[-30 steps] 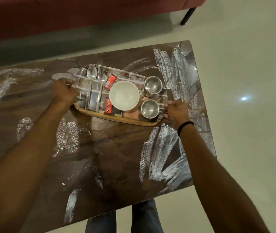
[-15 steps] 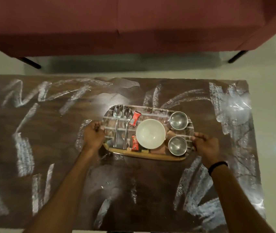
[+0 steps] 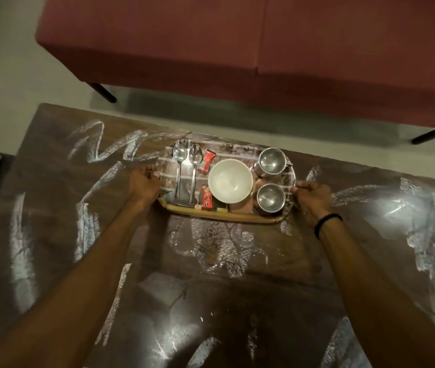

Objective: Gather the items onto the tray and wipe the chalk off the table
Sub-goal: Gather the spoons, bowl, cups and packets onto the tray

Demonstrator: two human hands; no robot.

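Loaded tray (image 3: 221, 217) at far-centre of the chalked table (image 3: 237, 301): I grip its 2 ends, left hand (image 3: 144, 185) and right hand (image 3: 313, 200) curled round the rim; gathering seems done, so next comes a level lift, then wiping.

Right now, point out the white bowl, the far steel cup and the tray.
white bowl (image 3: 230, 181), head view, inner bottom
far steel cup (image 3: 272, 160), head view, inside
tray (image 3: 221, 216), head view, near wooden rim
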